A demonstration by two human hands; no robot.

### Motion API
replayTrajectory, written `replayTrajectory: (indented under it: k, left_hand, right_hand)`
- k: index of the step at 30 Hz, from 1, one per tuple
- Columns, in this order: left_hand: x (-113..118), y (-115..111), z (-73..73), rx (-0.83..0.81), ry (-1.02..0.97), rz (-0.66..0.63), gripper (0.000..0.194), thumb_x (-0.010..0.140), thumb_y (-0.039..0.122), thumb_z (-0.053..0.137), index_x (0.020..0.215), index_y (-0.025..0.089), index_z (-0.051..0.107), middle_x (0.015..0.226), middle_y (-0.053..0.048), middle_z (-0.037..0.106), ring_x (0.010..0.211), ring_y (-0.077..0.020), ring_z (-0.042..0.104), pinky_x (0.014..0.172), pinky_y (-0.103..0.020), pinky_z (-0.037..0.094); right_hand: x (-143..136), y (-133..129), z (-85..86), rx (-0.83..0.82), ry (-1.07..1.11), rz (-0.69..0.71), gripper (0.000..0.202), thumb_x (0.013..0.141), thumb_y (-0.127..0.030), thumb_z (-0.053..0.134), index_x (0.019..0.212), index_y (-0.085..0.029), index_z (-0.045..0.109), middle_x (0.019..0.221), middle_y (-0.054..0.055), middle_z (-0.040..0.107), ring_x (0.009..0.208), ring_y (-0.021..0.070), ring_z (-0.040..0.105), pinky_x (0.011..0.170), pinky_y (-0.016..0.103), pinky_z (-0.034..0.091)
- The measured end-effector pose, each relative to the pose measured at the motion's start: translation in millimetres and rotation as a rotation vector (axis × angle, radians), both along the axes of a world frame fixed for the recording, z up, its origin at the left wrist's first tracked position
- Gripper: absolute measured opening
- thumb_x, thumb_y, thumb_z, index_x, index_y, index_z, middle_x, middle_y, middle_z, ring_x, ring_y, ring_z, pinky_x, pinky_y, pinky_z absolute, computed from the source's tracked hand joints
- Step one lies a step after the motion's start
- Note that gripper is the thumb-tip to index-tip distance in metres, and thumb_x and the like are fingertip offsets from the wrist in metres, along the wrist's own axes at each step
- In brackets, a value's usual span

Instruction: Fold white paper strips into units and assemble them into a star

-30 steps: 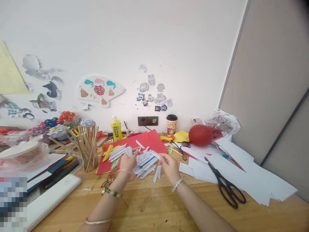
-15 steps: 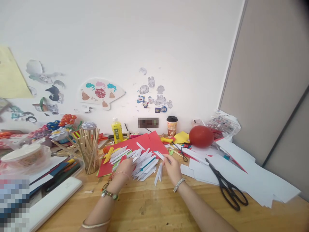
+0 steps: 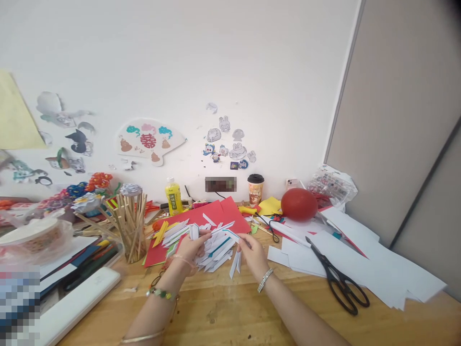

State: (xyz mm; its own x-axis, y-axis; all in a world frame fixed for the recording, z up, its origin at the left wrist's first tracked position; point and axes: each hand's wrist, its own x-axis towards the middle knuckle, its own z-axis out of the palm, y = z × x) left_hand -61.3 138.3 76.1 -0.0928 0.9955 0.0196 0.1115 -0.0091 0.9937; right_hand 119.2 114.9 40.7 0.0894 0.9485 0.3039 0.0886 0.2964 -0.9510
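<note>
My right hand (image 3: pixel 252 252) pinches a folded white paper strip (image 3: pixel 230 233) with a blue edge, held over the pile. My left hand (image 3: pixel 192 250) is closed on a folded white paper piece (image 3: pixel 194 231) that sticks up above its fingers; its thumb points toward the strip in my right hand. Under and between both hands lies a heap of folded paper pieces (image 3: pixel 218 254), mostly white, some with blue or green edges. Two folded white pieces (image 3: pixel 236 264) stand apart just below my right hand. Red paper sheets (image 3: pixel 230 211) lie beneath and behind the heap.
Black scissors (image 3: pixel 338 278) rest on white paper sheets (image 3: pixel 374 274) at right. A red balloon-like ball (image 3: pixel 298 204), a lidded cup (image 3: pixel 255 190) and a yellow bottle (image 3: pixel 174 196) stand at the back. Wooden sticks (image 3: pixel 133 226) fill a container at left, near a long white case (image 3: pixel 82 302).
My left hand has come up out of the heap with a folded white piece, its thumb now toward my right hand. The right hand's strip has shifted slightly left.
</note>
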Motion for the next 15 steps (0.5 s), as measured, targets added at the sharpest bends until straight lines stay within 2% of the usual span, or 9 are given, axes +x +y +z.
replayTrajectory:
  k: [4, 8, 11, 15]
  left_hand:
    - [15, -6, 0.1, -0.009, -0.204, -0.042, 0.047, 0.043, 0.045, 0.072, 0.074, 0.016, 0.052, 0.032, 0.015, 0.026, 0.03, -0.0032, 0.02, 0.035, -0.018, 0.022]
    - [25, -9, -3.5, 0.022, -0.318, -0.028, 0.045, 0.044, 0.045, 0.073, 0.071, 0.017, 0.05, 0.032, 0.016, 0.024, 0.031, -0.0024, 0.019, 0.035, -0.017, 0.021]
    - [34, -13, -6.7, 0.038, -0.331, -0.026, 0.043, 0.047, 0.043, 0.072, 0.075, 0.016, 0.054, 0.031, 0.015, 0.027, 0.031, -0.0031, 0.022, 0.036, -0.017, 0.02]
    - [44, -21, -8.1, 0.042, -0.257, -0.066, 0.043, 0.049, 0.04, 0.072, 0.079, 0.013, 0.06, 0.034, 0.01, 0.037, 0.032, -0.0058, 0.031, 0.036, -0.019, 0.02]
  right_hand:
    - [-7, -5, 3.0, 0.009, 0.069, 0.091, 0.029, 0.078, -0.038, 0.047, 0.093, -0.016, 0.057, 0.061, 0.0, 0.058, 0.043, 0.0098, 0.044, 0.043, 0.022, 0.036]
    - [-13, -13, 9.1, 0.02, 0.142, 0.146, 0.026, 0.078, -0.042, 0.046, 0.086, -0.017, 0.048, 0.067, 0.002, 0.062, 0.041, 0.0081, 0.043, 0.042, 0.022, 0.036]
    - [-15, -15, 10.8, 0.016, 0.149, 0.131, 0.025, 0.079, -0.042, 0.045, 0.084, -0.018, 0.043, 0.067, 0.002, 0.063, 0.041, 0.0083, 0.045, 0.042, 0.021, 0.036]
    - [-15, -14, 9.7, -0.003, 0.153, 0.138, 0.023, 0.079, -0.041, 0.045, 0.084, -0.019, 0.039, 0.056, -0.003, 0.057, 0.038, 0.0083, 0.044, 0.04, 0.02, 0.034]
